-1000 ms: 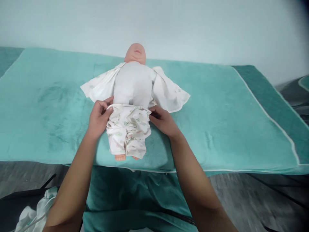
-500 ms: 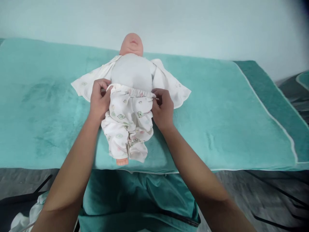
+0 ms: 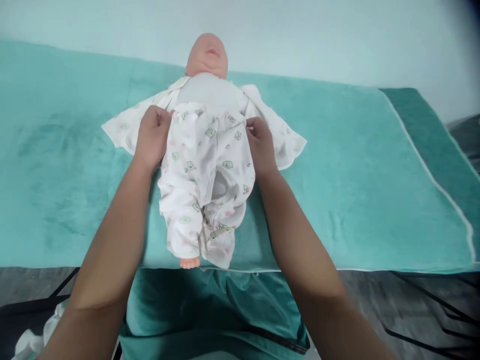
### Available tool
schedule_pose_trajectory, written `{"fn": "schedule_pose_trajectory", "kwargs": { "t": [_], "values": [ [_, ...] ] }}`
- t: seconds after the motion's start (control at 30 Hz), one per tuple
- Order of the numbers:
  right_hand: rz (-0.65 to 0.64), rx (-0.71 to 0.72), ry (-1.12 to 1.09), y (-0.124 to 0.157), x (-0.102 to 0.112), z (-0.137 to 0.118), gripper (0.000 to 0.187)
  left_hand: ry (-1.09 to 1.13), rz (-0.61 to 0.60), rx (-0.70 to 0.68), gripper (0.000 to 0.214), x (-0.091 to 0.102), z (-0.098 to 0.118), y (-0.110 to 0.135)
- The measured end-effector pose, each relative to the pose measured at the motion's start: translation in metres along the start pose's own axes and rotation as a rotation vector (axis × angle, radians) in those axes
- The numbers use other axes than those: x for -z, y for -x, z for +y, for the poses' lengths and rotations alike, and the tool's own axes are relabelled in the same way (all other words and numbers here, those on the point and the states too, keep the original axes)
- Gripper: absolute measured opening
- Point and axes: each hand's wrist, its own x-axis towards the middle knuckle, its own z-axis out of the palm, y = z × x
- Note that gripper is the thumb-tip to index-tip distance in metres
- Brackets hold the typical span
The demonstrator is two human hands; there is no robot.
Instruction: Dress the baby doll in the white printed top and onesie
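Observation:
A baby doll (image 3: 207, 57) lies on its back with its head at the far side. White baby pants (image 3: 191, 150) with small green animal prints cover its legs and reach up over the belly. My left hand (image 3: 153, 132) is closed on the waistband at the pants' left side, and my right hand (image 3: 261, 145) pinches the right side. Between the legs an opening in the pants shows pale cloth. One foot (image 3: 190, 262) sticks out of the left pant leg; the other foot is hidden. A white baby shirt (image 3: 125, 122) lies spread open on both sides of the torso.
A teal plush cover (image 3: 356, 175) lies over the table, with a white-piped darker band at the right. Behind it rises a pale wall (image 3: 300, 40). Black metal legs (image 3: 423, 335) stand below at right. White cloth (image 3: 32, 342) lies at lower left.
Both hands have moved up toward the doll's chest, drawing the waistband higher over the belly. The pants are stretched smoother, and the opening between the legs now shows.

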Motion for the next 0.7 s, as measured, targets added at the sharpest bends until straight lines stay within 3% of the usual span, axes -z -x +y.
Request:
{"fn": "schedule_pose_trajectory", "kwargs": {
  "t": [0.13, 0.23, 0.33, 0.5, 0.7],
  "values": [
    [-0.073, -0.082, -0.019, 0.015, 0.012, -0.012, 0.034, -0.037, -0.187, 0.095, 0.031, 0.015, 0.006, 0.018],
    [-0.192, -0.154, -0.074, 0.020, 0.022, -0.019, 0.027, -0.068, -0.349, 0.086, 0.027, 0.028, 0.014, 0.026],
    [-0.295, -0.157, -0.120, 0.024, 0.029, -0.019, 0.026, -0.033, -0.429, 0.089, 0.031, 0.035, 0.018, 0.030],
    [-0.267, -0.169, -0.261, 0.028, 0.030, -0.015, 0.029, 0.164, -0.392, 0.204, 0.035, 0.035, 0.020, 0.035],
    [-0.275, -0.174, -0.379, 0.025, 0.025, -0.013, 0.034, 0.189, -0.291, 0.190, 0.030, 0.037, 0.011, 0.034]
  ]
}}
